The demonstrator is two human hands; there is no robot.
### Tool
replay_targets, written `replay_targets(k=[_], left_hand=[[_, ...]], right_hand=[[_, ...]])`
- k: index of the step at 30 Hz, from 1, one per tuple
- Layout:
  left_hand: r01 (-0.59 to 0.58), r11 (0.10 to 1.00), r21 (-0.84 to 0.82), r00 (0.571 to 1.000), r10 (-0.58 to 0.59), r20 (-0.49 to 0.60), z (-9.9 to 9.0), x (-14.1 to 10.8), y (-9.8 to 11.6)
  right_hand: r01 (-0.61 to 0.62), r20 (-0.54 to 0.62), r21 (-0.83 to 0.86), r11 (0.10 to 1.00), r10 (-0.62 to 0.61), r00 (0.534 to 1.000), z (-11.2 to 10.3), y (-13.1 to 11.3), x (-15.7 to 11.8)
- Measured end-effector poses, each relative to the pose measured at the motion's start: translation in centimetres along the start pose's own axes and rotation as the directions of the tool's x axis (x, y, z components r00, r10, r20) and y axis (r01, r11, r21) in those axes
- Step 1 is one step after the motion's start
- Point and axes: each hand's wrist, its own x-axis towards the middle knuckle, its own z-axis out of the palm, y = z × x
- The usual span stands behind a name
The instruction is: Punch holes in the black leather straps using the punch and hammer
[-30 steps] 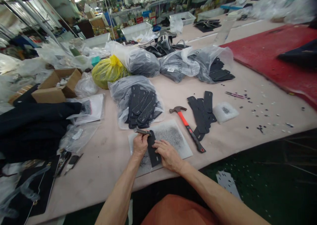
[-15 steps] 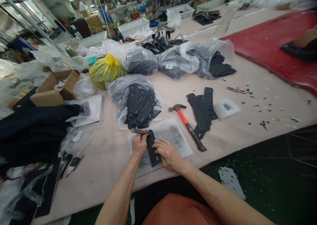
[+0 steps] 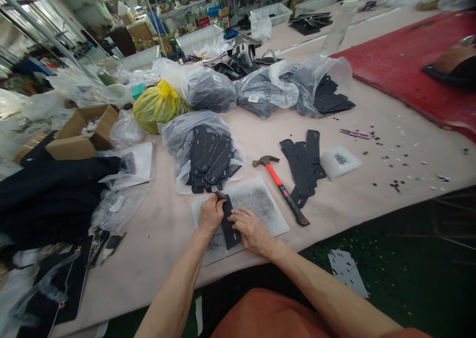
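Note:
My left hand point(image 3: 211, 214) is closed on a short metal punch point(image 3: 219, 195), held at the far end of a black strip point(image 3: 231, 225). Whether the punch's tip touches the strip is hidden by my fingers. The strip has a slot near its near end and lies on a white board point(image 3: 273, 210) with dark speckles. My right hand point(image 3: 253, 231) rests with fingers extended over the strip's right edge. To the right of the board lies a claw hammer point(image 3: 284, 191) with a red and black handle, held by no hand.
Loose black strips point(image 3: 303, 167) lie beyond the hammer, beside a small white block point(image 3: 340, 162). An open plastic bag point(image 3: 178, 142) of strips stands behind the board. Snips point(image 3: 355, 134) and scattered small bits lie at right. A cardboard box point(image 3: 84, 132) sits at left.
My left hand has moved slightly right and turned the punch from lying sideways to a steeper angle at the strip's far end. My right hand has stayed about where it was.

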Motion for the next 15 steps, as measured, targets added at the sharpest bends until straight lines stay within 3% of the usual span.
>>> replay_targets(k=[7,10,13,15], left_hand=[[-0.030,0.997,0.068,0.999,0.032,-0.028,0.6,-0.5,-0.5],[-0.024,0.996,0.083,0.999,0.027,-0.034,0.7,-0.6,-0.5],[0.006,0.995,0.099,0.999,-0.002,-0.041,0.7,-0.7,-0.3],[0.022,0.993,0.115,0.999,-0.018,-0.036,0.6,-0.8,0.0]], right_hand=[[0.017,0.097,-0.057,0.998,-0.011,0.995,-0.5,0.0,0.1],[0.034,0.122,-0.061,0.998,-0.027,0.992,-1.6,-0.1,0.1],[-0.114,-0.039,-0.144,0.983,0.109,0.993,-4.1,1.2,-0.4],[-0.372,-0.248,-0.249,0.894,0.313,0.917,-6.2,3.1,-0.9]])
